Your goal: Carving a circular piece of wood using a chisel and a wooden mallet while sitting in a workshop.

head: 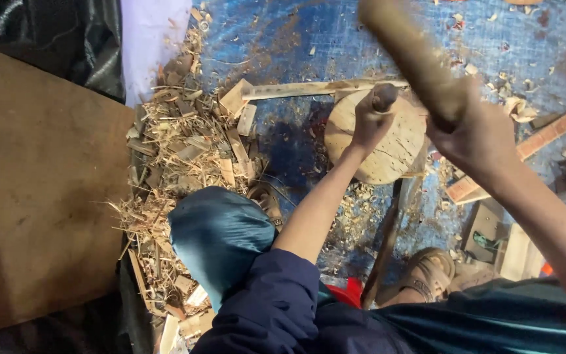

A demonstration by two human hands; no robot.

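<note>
Raised closest to the lens, blurred: wooden mallet, long axis slanting from the top edge down and right into the right hand, fist wrapped tight round its lower end. Below and to the left of the mallet head, well apart from it: short dark-handled tool, standing nearly upright on the round wooden block, clasped firmly in the left hand, so the left hand much the nearer of the two to the block. Tip hidden under the fist; contact with the wood not clear. Beyond the block, a flat wooden slat lying crosswise. Underneath, blue tarp, dusty, strewn with chips. Toward its left edge, heaped wood shavings; past those, a brown board. Nearer the bottom edge, sandalled foot.
</note>
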